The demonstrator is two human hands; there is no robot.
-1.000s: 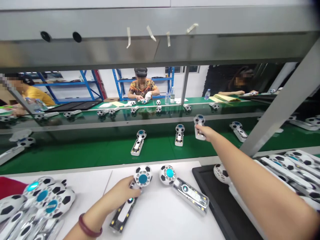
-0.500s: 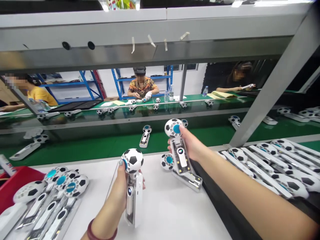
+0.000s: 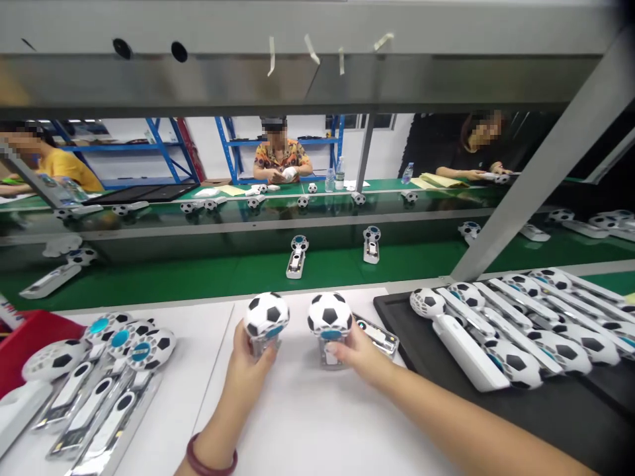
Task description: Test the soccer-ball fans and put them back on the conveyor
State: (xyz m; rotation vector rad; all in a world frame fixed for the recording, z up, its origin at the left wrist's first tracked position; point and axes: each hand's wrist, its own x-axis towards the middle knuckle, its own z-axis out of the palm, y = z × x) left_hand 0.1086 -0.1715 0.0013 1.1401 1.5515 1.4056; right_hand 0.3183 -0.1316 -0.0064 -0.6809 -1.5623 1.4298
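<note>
Left hand (image 3: 252,357): clasped round one ball-topped device (image 3: 266,316), lower centre
Right hand (image 3: 354,354): clasped round a second device (image 3: 329,316), near the first
Tray (image 3: 560,423): black, lower right, holding more devices (image 3: 513,363)
White object (image 3: 10,315): left edge, lettering unreadable
Bottles (image 3: 340,175): upper centre, print too small

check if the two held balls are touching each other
Apart: the head view shows a strip of white table between the left ball and the right ball.
</note>
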